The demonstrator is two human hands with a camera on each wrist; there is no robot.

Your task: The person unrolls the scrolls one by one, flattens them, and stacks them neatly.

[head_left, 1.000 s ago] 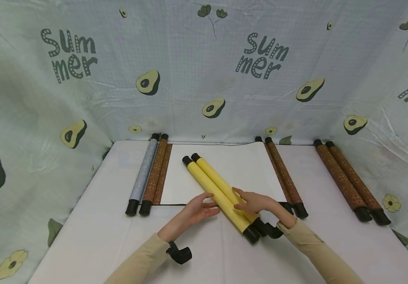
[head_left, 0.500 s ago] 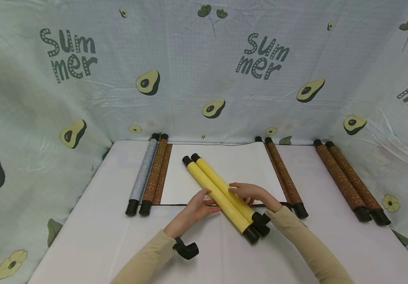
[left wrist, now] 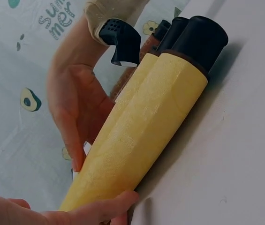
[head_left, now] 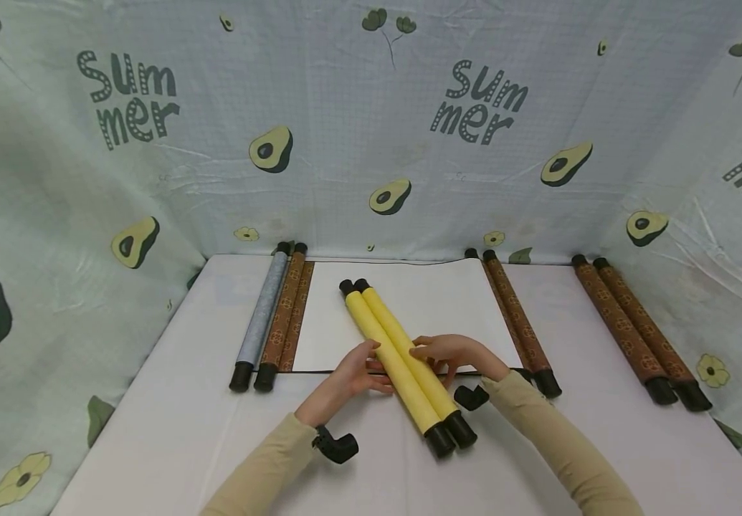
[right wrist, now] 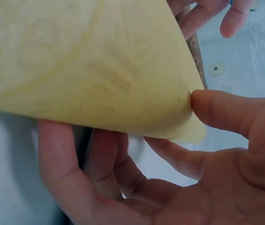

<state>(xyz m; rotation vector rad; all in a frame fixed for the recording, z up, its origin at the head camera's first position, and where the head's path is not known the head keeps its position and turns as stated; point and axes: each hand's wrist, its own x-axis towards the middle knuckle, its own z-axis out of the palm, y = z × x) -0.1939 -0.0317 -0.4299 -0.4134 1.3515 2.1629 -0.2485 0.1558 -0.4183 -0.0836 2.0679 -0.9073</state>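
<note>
A yellow scroll (head_left: 386,344), rolled from both ends into two parallel rolls with black end caps, lies slantwise over a white unrolled sheet (head_left: 448,294). My left hand (head_left: 353,376) holds its left roll near the middle, thumb on top and fingers reaching under the near side. On the other side, my right hand (head_left: 456,352) grips the right roll between thumb and fingers. In the right wrist view, several fingers of the right hand (right wrist: 202,173) go beneath the yellow paper (right wrist: 99,70) and the thumb presses its side. The left wrist view shows the capped near ends (left wrist: 200,40) close over the tabletop.
Brown patterned rolls edge the white sheet, left (head_left: 284,315) and right (head_left: 517,322). A grey-blue roll (head_left: 263,315) lies beside the left ones. Further right is a brown pair (head_left: 631,330). A printed cloth wall (head_left: 319,201) rises behind the white table (head_left: 170,430).
The near end of the yellow scroll has swung left, and its far end slightly right. My right hand has shifted a little up and left and now grips the right roll.
</note>
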